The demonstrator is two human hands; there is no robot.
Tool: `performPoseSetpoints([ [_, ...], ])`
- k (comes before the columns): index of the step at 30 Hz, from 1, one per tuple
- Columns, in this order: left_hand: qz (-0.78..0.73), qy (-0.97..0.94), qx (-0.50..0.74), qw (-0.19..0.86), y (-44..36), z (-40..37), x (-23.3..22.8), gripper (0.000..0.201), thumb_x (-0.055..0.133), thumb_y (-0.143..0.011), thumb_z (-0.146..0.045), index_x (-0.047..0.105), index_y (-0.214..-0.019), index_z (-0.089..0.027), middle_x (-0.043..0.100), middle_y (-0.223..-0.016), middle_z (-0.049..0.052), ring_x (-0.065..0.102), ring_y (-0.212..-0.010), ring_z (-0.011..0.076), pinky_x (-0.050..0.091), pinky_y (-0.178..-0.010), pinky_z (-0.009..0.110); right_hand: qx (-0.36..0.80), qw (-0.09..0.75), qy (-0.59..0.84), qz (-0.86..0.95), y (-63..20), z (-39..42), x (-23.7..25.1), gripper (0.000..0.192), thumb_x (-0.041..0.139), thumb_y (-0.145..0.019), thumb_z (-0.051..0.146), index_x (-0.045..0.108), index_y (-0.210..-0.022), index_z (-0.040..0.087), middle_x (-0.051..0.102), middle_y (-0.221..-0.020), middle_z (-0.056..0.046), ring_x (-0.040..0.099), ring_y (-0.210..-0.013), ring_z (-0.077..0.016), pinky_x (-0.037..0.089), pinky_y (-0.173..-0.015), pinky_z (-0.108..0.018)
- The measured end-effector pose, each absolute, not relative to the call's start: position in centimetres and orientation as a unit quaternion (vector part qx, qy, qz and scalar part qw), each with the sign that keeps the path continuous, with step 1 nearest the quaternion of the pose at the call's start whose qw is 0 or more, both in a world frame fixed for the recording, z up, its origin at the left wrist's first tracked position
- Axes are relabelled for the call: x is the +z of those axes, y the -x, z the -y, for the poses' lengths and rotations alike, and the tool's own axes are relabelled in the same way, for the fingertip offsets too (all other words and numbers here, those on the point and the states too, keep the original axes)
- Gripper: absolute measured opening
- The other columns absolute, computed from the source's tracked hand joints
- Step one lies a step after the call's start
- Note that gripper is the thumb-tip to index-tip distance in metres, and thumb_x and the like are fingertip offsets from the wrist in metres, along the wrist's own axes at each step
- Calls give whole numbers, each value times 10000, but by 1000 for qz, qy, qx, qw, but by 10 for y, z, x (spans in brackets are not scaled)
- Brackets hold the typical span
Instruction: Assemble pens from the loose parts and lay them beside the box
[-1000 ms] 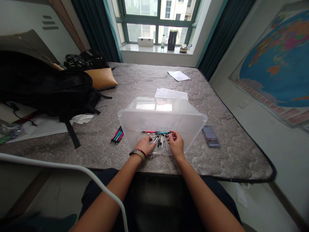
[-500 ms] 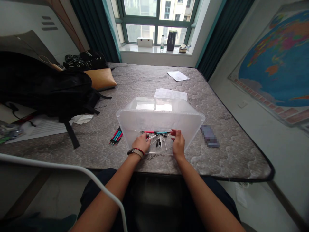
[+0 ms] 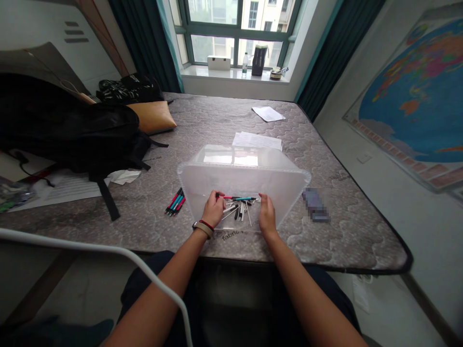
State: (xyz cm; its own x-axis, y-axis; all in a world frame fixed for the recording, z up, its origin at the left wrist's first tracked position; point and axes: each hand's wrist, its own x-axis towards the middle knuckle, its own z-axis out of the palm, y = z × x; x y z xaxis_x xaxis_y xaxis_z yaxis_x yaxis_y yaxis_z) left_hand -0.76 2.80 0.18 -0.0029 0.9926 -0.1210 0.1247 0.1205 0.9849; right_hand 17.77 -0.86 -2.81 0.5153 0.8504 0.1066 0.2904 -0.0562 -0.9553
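black fabric of a backpack [image 3: 68, 135] fills the far left of the quilted grey mattress [image 3: 217, 120], with a tan cushion [image 3: 154, 117] just beyond it and white papers [image 3: 65, 188] under its strap. next comes a small bundle of red and teal pens [image 3: 175, 201] lying on the mattress just outside the left wall of a clear plastic bin [image 3: 242, 180].

inside the bin, on its floor, lies a loose pile of pens [image 3: 238, 208]: a red and a teal one lie across the top, black and white ones fan out below. the left hand [image 3: 213, 209], with a watch and a red band at the wrist, rests at the left end of the pile, its fingers curled down onto the pens; whether they grip one i cannot tell. the right hand [image 3: 266, 214] sits at the right end of the pile, fingers bent and together, tips touching or just beside the pens, nothing clearly held.

right of the bin a small blurred dark object [image 3: 315, 204] lies on the mattress. farther back are white sheets [image 3: 256, 140] and another sheet [image 3: 268, 113]. a world map [image 3: 415, 96] hangs on the right wall.
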Motion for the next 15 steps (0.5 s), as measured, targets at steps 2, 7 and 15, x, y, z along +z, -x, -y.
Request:
performPoseSetpoints([
  [2,-532,-455,447,557,6,-28,3,146,505,-862,-334,537,-866,-192,556,-566,-40,484,-474,113,395,-487,219,235,481,690,487,-178,8,-28,414,432,-928,434,636,-1126,133,653,-1123,-129,580,-1076,-239,411,-981,-348],
  [7,-486,-317,420,698,6,-24,17,436,443,-901,-533,624,-902,-137,691,-736,63,607,-572,135,467,-544,249,131,320,697,628,-180,9,-30,310,460,-882,142,644,-1131,153,613,-1108,-123,560,-1058,-225,407,-973,-305],
  [15,-453,-194,440,751,13,-22,22,464,415,-939,-512,659,-919,-118,607,-626,17,394,-388,58,286,-387,185,108,201,761,607,-182,-6,-36,235,505,-922,195,683,-1074,173,592,-1038,-105,603,-851,-193,440,-785,-259],
])
